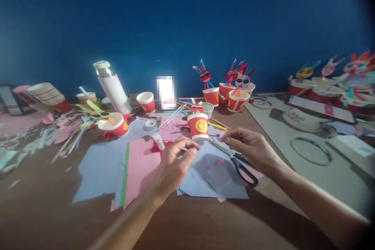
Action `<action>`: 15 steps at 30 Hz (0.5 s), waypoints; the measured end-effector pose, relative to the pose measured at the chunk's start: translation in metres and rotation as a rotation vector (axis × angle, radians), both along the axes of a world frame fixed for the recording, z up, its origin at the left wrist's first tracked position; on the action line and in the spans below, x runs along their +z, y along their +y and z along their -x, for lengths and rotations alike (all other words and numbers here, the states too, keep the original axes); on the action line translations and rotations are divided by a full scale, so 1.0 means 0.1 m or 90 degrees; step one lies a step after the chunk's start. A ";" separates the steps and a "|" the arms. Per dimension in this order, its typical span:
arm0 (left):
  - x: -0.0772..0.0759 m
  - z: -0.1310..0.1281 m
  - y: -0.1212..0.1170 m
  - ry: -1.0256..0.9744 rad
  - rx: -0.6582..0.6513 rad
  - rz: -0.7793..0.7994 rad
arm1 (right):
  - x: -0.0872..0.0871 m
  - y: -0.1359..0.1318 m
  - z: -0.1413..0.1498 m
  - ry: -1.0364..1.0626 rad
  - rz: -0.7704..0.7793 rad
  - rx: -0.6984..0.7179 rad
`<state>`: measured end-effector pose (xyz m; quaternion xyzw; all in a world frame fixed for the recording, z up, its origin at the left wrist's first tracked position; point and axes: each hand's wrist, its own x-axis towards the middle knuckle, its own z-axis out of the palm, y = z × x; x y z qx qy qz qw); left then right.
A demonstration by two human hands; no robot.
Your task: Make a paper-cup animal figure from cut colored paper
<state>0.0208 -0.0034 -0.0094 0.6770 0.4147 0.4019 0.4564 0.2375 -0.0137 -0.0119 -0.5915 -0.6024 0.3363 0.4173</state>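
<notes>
A red and white paper cup (198, 127) with a yellow emblem stands at mid-table, with a red paper face, a pink strip on its left and a yellow strip on its right. Just in front of its base is my left hand (177, 160), thumb and forefinger curled close together; whatever lies between them is too small to tell. My right hand (252, 148) hovers right of the cup, its fingertips pinched, perhaps around something tiny. Black-handled scissors (244, 170) lie partly beneath it on blue paper (216, 187). A glue stick (158, 140) stands left of the cup.
Pink paper (140, 160), a tape roll (150, 125) and thin sticks surround the cup. A white flask (113, 90) and a red cup (114, 125) stand left, near paper scraps (38, 140). Decorated cups (238, 100) stand behind, with more at right beside a wire ring (312, 151).
</notes>
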 end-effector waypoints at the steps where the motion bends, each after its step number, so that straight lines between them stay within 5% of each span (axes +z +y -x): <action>1: 0.02 -0.07 -0.01 -0.016 -0.040 0.112 | -0.02 -0.01 -0.01 0.030 0.011 -0.001; 4: 0.00 -0.24 0.02 -0.106 -0.100 0.324 | -0.10 -0.05 -0.02 0.045 -0.043 0.003; 7: -0.05 -0.34 0.06 -0.201 -0.129 0.420 | -0.19 -0.09 -0.04 -0.042 -0.232 0.049; 11: -0.09 -0.39 0.11 -0.241 -0.135 0.463 | -0.24 -0.14 -0.13 -0.258 -0.488 0.160; 15: -0.11 -0.40 0.15 -0.225 -0.147 0.466 | -0.23 -0.15 -0.22 -0.401 -0.552 0.221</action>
